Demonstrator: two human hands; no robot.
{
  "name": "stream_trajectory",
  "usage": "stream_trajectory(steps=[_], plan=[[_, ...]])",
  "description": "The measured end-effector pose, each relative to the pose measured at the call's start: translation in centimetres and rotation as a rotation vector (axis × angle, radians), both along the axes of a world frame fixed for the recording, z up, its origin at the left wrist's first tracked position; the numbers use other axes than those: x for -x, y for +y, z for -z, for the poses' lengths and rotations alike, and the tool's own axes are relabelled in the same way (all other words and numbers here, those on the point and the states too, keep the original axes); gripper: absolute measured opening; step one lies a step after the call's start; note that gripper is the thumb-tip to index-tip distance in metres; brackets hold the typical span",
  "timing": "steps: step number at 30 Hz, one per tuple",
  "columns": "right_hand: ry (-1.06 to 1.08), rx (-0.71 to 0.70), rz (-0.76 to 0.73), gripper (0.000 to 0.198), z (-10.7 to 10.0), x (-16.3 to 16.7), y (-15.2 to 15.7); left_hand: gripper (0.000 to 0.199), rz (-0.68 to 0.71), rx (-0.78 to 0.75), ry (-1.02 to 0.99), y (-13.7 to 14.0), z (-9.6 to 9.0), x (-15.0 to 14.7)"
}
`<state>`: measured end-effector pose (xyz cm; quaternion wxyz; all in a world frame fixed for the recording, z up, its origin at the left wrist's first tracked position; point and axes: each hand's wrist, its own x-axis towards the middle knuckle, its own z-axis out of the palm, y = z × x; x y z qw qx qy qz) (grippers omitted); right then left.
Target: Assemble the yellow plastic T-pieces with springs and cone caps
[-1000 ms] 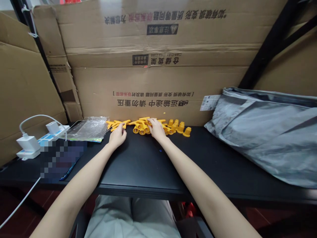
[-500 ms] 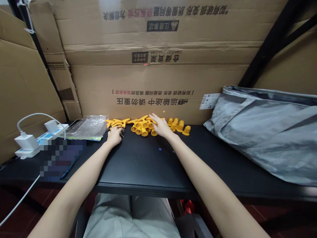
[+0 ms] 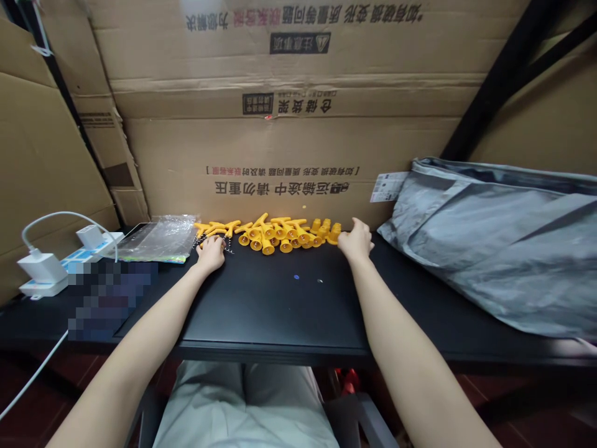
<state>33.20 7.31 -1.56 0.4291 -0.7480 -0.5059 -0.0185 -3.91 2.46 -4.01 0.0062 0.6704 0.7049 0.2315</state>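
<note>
Yellow T-handled corkscrews (image 3: pixel 232 226) lie in a heap at the back left, their metal spirals pointing toward me. Over these spirals lies my left hand (image 3: pixel 212 251), with its fingers curled on a corkscrew; its fingertips are partly hidden. To the right, several yellow pieces with round hollow ends (image 3: pixel 268 246) form a pile with handles behind them. A few small yellow caps (image 3: pixel 325 229) stand at that pile's right end. Beside them, my right hand (image 3: pixel 356 241) is closed around the outermost cap, which the fingers cover.
A cardboard sheet (image 3: pixel 280 143) stands behind the black table (image 3: pixel 261 311). On the left lie a clear plastic bag (image 3: pixel 158 239), a power strip (image 3: pixel 44 287) with a cable, and a blurred dark flat item (image 3: pixel 112 298). A large grey bag (image 3: pixel 489 249) fills the right side.
My right hand has moved right, from over the pile of yellow pieces to the outermost cap, uncovering the pile. My left hand stays at the corkscrews. The camera view has shifted slightly.
</note>
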Motion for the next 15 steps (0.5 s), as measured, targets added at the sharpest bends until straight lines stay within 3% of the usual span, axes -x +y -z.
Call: stream_trajectory(steps=[8, 15], plan=[[-0.066, 0.213, -0.033, 0.054, 2.5, -0.9, 0.8, 0.023, 0.029, 0.037, 0.001, -0.6, -0.7, -0.3], [-0.055, 0.24, 0.025, 0.04, 1.5, -0.2, -0.2, 0.024, 0.028, 0.102, 0.077, -1.1, -1.5, -0.6]])
